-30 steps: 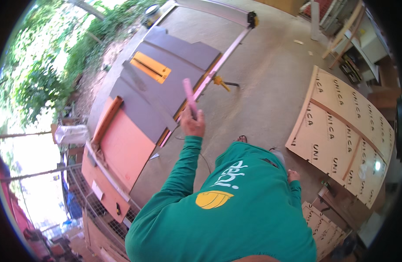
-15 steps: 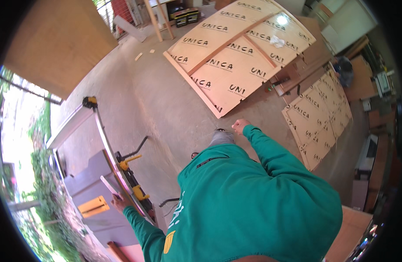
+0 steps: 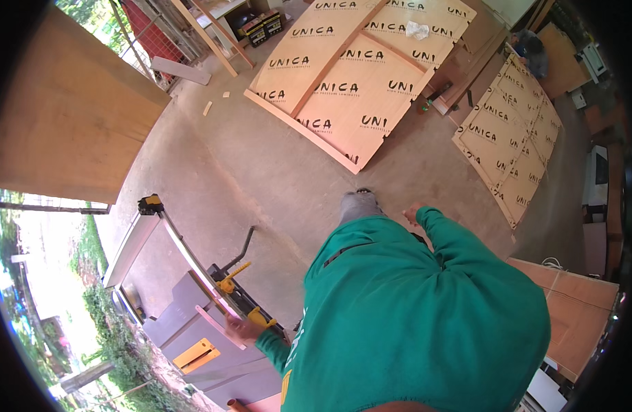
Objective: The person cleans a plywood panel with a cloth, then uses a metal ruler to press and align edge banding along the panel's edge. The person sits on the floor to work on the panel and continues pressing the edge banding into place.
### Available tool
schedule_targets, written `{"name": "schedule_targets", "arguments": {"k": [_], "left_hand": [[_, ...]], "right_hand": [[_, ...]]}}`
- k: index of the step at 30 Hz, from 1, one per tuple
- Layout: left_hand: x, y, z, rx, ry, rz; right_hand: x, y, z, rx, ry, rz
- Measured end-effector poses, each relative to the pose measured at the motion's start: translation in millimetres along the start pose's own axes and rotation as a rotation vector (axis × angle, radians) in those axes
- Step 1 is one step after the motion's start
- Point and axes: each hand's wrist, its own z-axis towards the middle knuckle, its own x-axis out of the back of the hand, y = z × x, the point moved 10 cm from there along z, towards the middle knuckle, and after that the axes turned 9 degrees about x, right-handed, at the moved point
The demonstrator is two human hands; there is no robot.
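"Well, what is the left hand (image 3: pixel 242 330) gripping?"

"Its fingers are wrapping a slim pink strip (image 3: pixel 209 317) near the lower end, over the grey desk (image 3: pixel 182 333); whether the strip is touching the top, I can't tell."

"And the right hand (image 3: pixel 411 214)?"

"It's hanging well apart, fingers curling; I can't tell whether they're holding anything."

"How is the strip likely behaving?"

"Probably it's staying light and stiff, risking a snap only under hard bending. I'd be pinching its long edges near one end."

"Which way is it pointing?"

"Its long axis is running obliquely, the free end reaching forward and leftward from the left hand, roughly following the front rail (image 3: pixel 205 281). The yellow insert (image 3: pixel 196 355) is lying left of that hand."
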Motion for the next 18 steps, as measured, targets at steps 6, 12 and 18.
{"name": "schedule_targets", "arguments": {"k": [6, 12, 18], "left_hand": [[-116, 185, -137, -0.088, -0.711, -0.451], [-157, 219, -90, -0.209, -0.895, -0.519], [-180, 181, 34, 0.109, -0.734, -0.216]], "right_hand": [[14, -103, 9, 0.325, 0.094, -0.065], [22, -167, 44, 0.313, -0.01, 0.023], [28, -175, 119, 0.189, -0.092, -0.264]]}}
